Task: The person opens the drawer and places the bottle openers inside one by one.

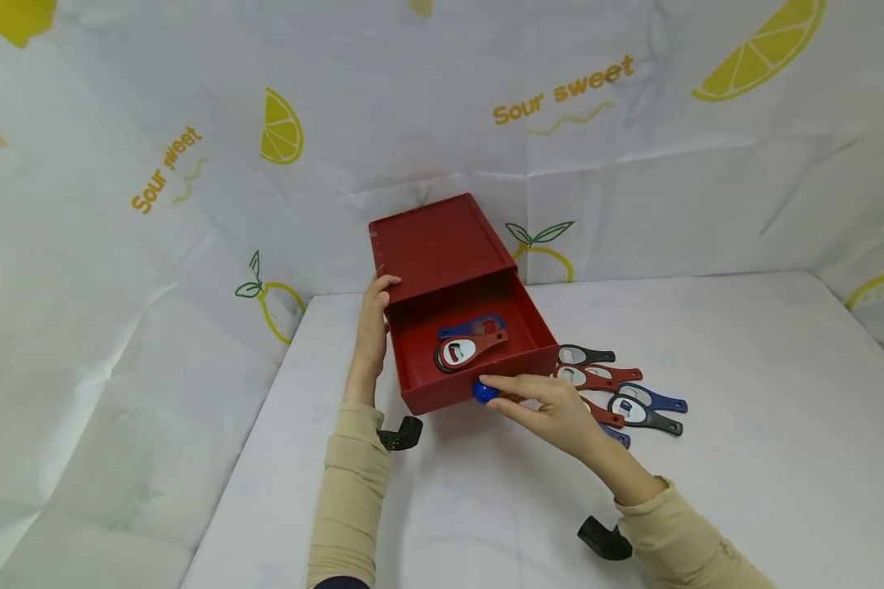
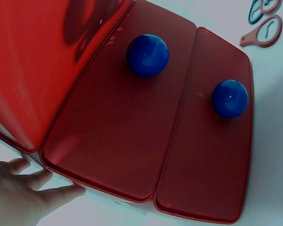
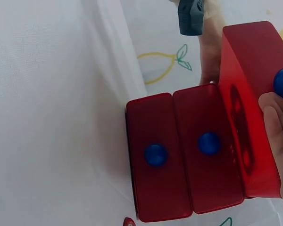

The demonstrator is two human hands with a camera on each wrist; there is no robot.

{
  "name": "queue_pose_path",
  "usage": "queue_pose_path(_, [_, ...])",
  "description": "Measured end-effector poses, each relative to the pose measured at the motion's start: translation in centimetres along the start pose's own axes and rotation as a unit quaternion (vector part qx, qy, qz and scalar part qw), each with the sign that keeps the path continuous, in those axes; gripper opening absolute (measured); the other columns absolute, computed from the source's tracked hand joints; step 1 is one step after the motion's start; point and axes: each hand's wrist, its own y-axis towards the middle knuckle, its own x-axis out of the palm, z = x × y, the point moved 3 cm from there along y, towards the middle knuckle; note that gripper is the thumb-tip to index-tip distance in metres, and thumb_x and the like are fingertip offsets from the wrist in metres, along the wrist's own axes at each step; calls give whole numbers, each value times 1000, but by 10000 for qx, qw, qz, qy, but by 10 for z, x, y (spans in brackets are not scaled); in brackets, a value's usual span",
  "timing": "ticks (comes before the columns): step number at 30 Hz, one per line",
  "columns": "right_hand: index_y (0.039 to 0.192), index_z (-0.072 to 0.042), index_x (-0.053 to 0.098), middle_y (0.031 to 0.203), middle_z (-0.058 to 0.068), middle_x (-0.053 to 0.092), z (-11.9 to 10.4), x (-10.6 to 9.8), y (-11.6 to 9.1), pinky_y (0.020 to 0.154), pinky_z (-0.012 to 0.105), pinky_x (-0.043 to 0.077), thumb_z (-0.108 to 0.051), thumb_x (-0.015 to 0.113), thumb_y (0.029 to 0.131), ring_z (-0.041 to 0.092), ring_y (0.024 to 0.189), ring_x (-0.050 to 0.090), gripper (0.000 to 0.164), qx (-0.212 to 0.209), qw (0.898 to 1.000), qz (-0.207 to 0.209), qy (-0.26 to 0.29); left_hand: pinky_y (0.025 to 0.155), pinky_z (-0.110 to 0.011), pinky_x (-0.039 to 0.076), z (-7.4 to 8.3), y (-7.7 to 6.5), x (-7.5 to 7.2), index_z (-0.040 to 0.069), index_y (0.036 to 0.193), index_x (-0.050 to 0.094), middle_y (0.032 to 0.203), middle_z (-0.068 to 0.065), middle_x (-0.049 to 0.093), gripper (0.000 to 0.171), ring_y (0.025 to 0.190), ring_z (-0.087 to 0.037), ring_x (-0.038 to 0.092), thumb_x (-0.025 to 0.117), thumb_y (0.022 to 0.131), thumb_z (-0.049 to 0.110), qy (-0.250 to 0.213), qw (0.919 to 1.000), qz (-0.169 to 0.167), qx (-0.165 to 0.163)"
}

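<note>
My right hand (image 1: 552,409) pinches the blue knob (image 1: 484,392) of the open top drawer (image 1: 479,380), one of three in the red chest (image 1: 442,245) near the desk's back edge. My left hand (image 1: 372,327) rests with loose fingers against the chest's left side. Two bottle openers (image 1: 471,348) lie inside the drawer; about six more (image 1: 622,393) lie just right of it.

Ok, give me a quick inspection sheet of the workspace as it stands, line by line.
Surface: white table.
Job's things: red drawer cabinet, top drawer pulled out with bottle openers inside; two lower drawers closed.
Clutter: loose bottle openers right of the cabinet.
Grippers: left hand rests on the cabinet's side; right hand pinches the blue knob.
Cables: nothing seen.
Surroundings: lemon-print backdrop.
</note>
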Motion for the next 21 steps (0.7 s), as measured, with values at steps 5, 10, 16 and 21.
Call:
queue_pose_path(5, [108,-4,69,93,10,73,2,4,4,65,13,51,6,74,70,7,75,67,39,102,9999,121,35,103,-61,26,-3,0,-2,10,130,41,157,-5,11,40,140,-27,20,29,97,29,-84,9999,18,-58])
queue_pose_path(10, [107,-7,70,92,8,73,5,5,13,62,12,49,3,74,72,7,73,66,37,356,9985,331,-251,102,-62,25,-6,1,-3,11,129,42,156,-3,14,39,138,-26,22,30,97,31,-159,9998,-24,-82])
queue_pose_path(16, [111,-10,69,96,6,73,15,6,30,62,17,51,-7,71,80,6,73,64,31,1009,9936,348,-382,101,-63,25,-6,0,-3,10,128,41,156,-4,14,41,135,-27,26,30,96,32,-140,9999,-61,-66])
queue_pose_path(21, [116,-13,66,99,5,72,29,9,47,65,21,53,-15,67,85,12,75,67,31,1475,9885,191,-253,101,-59,27,-6,1,-5,11,128,42,154,-3,17,40,132,-24,29,31,95,32,-97,9999,-26,-35])
